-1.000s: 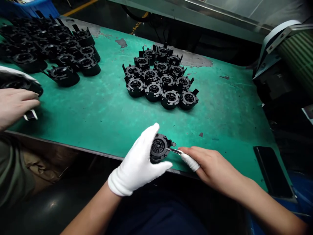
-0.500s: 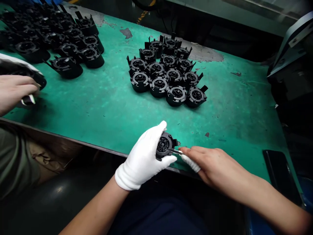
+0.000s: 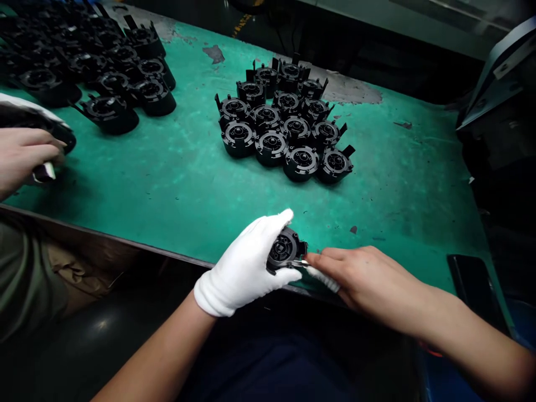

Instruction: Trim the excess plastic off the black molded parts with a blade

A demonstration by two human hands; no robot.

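Near the bottom centre of the frame we hold a round black plastic part with ribbed face in our white-gloved left hand. The fingers wrap around its rim, and the face is turned towards us – it seems so that the tool can reach it. Our bare right hand, with a white wrapped finger, pinches a small metal blade, and the tip touches the lower edge of the part. Both hands hover just over the near edge of the worn green counter.

In the upper centre a tidy cluster of similar black parts stands, and a larger pile is in the upper left. At the left edge another person's hand grips something. We can read no writing or label.
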